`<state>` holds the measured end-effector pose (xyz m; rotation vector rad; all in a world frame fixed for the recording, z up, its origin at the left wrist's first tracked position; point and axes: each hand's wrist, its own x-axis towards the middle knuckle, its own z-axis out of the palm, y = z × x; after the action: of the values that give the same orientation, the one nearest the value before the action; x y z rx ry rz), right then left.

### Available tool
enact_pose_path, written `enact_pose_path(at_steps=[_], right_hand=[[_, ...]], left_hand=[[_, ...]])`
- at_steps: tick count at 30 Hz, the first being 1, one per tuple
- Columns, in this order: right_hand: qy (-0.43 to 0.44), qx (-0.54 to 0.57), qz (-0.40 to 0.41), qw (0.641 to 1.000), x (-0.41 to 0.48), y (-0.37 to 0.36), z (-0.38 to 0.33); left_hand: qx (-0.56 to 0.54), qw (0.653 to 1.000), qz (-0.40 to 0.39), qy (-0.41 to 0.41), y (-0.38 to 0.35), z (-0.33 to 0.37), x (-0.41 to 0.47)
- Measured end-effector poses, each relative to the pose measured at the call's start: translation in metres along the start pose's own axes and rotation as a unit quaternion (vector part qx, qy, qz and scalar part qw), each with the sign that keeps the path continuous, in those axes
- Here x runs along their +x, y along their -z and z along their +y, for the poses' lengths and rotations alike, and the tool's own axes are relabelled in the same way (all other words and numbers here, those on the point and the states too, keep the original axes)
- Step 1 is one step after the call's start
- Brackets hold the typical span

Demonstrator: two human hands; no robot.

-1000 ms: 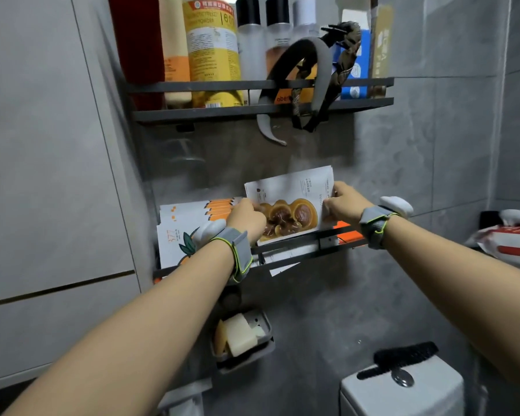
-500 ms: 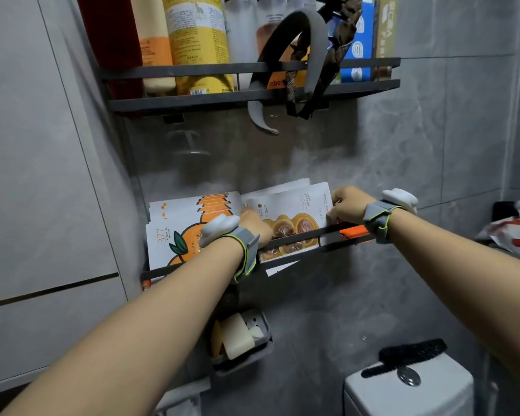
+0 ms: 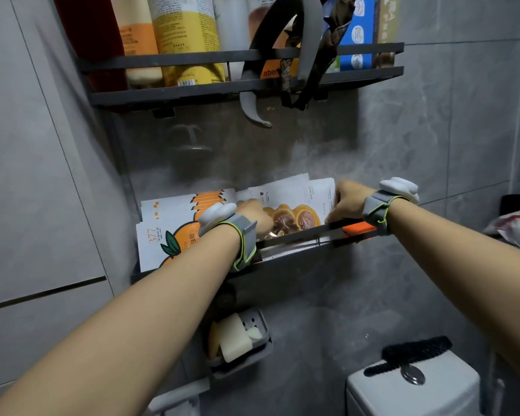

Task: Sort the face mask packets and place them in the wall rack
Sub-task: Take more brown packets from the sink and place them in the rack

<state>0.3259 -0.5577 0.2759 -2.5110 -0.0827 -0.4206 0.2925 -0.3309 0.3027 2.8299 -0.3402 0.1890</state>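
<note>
Grey stone-look tiles cover the bathroom wall. A dark metal wall rack [image 3: 297, 235] holds flat, shiny face mask packets [image 3: 288, 205], standing up inside it. The left hand [image 3: 254, 216] presses on their front; the right hand [image 3: 344, 202] grips their right edge. Orange-fruit packets [image 3: 174, 232] stand at the left.

Left hand [image 3: 254, 217] fingers behind wrist
</note>
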Motion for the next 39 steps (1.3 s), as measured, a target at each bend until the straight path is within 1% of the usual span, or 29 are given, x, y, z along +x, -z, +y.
enact_pose_path(at_steps=[4,7,9,11,14,16,17,19,23,24,26,28,29,30,32,34,36,37,39], right_hand=[[0.028,0.02,0.023,0.999,0.002,-0.006,0.001],[0.033,0.0,0.013,0.999,0.004,-0.008,0.0],[0.024,-0.04,-0.005,0.999,0.005,-0.007,-0.002],[0.014,-0.064,-0.018,0.998,0.008,-0.006,-0.004],[-0.016,-0.075,-0.013,0.997,0.012,-0.007,-0.005],[-0.054,-0.087,0.007,0.995,0.01,-0.007,-0.007],[-0.063,-0.095,0.019,0.993,0.009,-0.007,-0.005],[-0.05,-0.118,0.023,0.991,0.012,-0.008,-0.004],[-0.021,-0.151,-0.013,0.988,0.02,-0.005,-0.013],[-0.023,-0.158,-0.022,0.987,0.022,-0.004,-0.015],[-0.025,-0.172,-0.043,0.984,0.026,-0.004,-0.018],[-0.025,-0.176,-0.057,0.982,0.029,-0.005,-0.018],[-0.02,-0.179,-0.057,0.982,0.03,-0.007,-0.018],[-0.012,-0.181,-0.05,0.982,0.031,-0.01,-0.018],[0.013,-0.164,-0.015,0.986,0.032,-0.016,-0.014],[0.033,-0.132,0.024,0.99,0.031,-0.023,-0.011],[0.041,-0.111,0.046,0.992,0.028,-0.026,-0.011],[0.04,-0.105,0.053,0.992,0.027,-0.027,-0.012],[0.034,-0.092,0.062,0.993,0.022,-0.027,-0.014]], left_hand=[[-0.008,0.999,0.04,-0.024,0.005,0.0,0.006],[0.021,0.999,0.045,-0.007,-0.001,0.0,0.005],[0.035,0.997,0.063,0.02,-0.01,-0.001,0.002],[0.036,0.993,0.102,0.039,-0.017,-0.004,0.003],[0.056,0.987,0.146,0.022,-0.02,-0.007,0.01],[0.086,0.983,0.162,-0.009,-0.019,-0.013,0.016],[0.103,0.981,0.163,-0.033,-0.018,-0.016,0.02],[0.127,0.98,0.139,-0.065,-0.015,-0.019,0.026],[0.166,0.978,0.103,-0.074,-0.013,-0.016,0.043],[0.139,0.985,0.087,-0.057,-0.013,-0.017,0.047],[0.042,0.998,0.056,0.005,-0.016,-0.018,0.052],[0.009,0.998,0.062,0.019,-0.021,-0.016,0.057],[0.002,0.998,0.064,0.022,-0.025,-0.014,0.059],[-0.03,0.997,0.069,0.027,-0.026,-0.013,0.062],[0.005,0.997,0.073,-0.005,-0.025,-0.014,0.07],[0.061,0.993,0.09,-0.043,-0.026,-0.015,0.075],[0.145,0.979,0.123,-0.077,-0.027,-0.012,0.069],[0.17,0.971,0.147,-0.086,-0.028,-0.01,0.064],[0.18,0.962,0.18,-0.095,-0.03,-0.01,0.059]])
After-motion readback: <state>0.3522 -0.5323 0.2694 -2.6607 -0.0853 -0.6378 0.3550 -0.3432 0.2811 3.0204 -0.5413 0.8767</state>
